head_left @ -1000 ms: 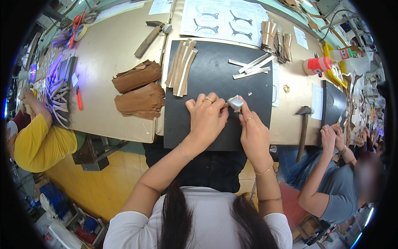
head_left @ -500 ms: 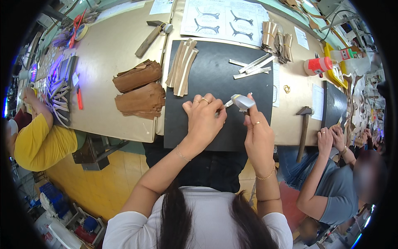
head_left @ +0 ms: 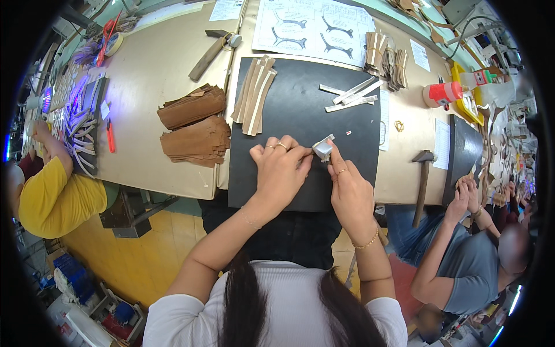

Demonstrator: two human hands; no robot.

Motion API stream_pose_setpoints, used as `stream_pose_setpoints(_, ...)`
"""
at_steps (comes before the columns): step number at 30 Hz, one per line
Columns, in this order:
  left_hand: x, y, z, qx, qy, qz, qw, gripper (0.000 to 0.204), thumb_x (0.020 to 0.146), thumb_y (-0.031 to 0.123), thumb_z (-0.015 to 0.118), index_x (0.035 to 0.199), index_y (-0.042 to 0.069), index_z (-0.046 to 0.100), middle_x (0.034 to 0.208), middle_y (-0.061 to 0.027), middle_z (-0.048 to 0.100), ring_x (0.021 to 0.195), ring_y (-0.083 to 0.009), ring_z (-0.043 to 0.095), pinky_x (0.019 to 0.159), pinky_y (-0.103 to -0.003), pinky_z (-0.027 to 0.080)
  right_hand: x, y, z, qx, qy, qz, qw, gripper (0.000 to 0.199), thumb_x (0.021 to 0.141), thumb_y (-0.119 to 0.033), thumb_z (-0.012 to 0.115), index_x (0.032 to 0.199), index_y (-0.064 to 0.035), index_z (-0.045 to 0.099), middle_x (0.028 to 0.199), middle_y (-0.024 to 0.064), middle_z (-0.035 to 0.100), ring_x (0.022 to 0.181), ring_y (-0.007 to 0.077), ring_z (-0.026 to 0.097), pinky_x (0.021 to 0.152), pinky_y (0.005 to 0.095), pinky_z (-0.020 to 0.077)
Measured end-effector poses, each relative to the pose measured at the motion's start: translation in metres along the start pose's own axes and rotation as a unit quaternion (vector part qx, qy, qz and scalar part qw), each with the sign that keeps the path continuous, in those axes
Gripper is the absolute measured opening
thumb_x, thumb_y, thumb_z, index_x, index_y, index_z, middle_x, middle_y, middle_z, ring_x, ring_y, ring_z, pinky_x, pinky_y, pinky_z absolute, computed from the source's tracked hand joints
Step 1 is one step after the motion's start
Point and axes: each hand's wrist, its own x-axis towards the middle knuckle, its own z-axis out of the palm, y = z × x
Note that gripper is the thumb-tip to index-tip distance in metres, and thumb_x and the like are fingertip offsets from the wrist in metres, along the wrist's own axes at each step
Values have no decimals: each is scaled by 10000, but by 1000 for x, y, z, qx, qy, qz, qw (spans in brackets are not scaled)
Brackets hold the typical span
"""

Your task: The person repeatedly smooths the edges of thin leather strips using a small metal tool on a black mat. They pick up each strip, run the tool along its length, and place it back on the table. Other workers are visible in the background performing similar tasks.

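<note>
My right hand (head_left: pixel 354 194) grips a hammer by its handle, the index finger stretched toward the metal head (head_left: pixel 324 150). The head rests low over the black work board (head_left: pixel 289 188), right beside my left fingertips. My left hand (head_left: pixel 280 173) is closed in a pinch over the board, on a thin pale strip mostly hidden by fingers and hammer head. Beyond my left hand lies a fan of brown and cream strips (head_left: pixel 254 95). Several white strips (head_left: pixel 352 94) lie at the board's far right. A tiny pale scrap (head_left: pixel 348 133) sits right of the hammer head.
Two stacks of brown leather pieces (head_left: pixel 193 139) lie left of the board. A second hammer (head_left: pixel 425 179) lies at the right, another (head_left: pixel 208 58) at the far left. Printed drawings (head_left: pixel 312 29), strip bundles (head_left: pixel 376 49) and a red-and-white bottle (head_left: pixel 442 93) stand beyond. Co-workers sit on both sides.
My right hand has moved left and down with the hammer, bringing its head to my left fingertips. My left hand has shifted slightly left. The scrap on the board is now uncovered.
</note>
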Motion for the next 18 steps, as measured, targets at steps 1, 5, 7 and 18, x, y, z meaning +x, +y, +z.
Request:
stream_pose_setpoints(1,-2,-2,-3,-7,-6,-7,1000,83,800,152,804,871,120,776,863,28,627,890,-189,550,848,-388,289,0,0,1,3,-12,2,1000,493,1024,-170,591,1511,-186,520,857,113,622,658,338,660,592,431,548)
stream_pose_setpoints(5,-3,-3,-8,-27,-23,-25,999,89,796,152,806,879,123,790,854,27,640,881,-185,550,846,-382,290,2,3,2,11,-3,0,1000,496,1023,-168,593,1513,-185,518,858,114,620,657,342,660,589,436,547)
stream_pose_setpoints(7,-2,-2,-6,-21,-22,-26,999,77,790,148,805,858,120,782,842,24,637,875,-187,549,844,-383,291,3,4,1,14,3,-6,1000,500,1022,-165,594,1515,-185,515,859,114,621,663,342,664,590,436,546)
stream_pose_setpoints(18,-1,1,-3,-2,-20,-26,999,61,773,133,796,787,113,739,828,25,626,864,-198,555,838,-394,294,6,-1,0,49,20,-43,998,568,986,-97,633,1532,-179,497,840,107,598,639,320,635,571,429,514)
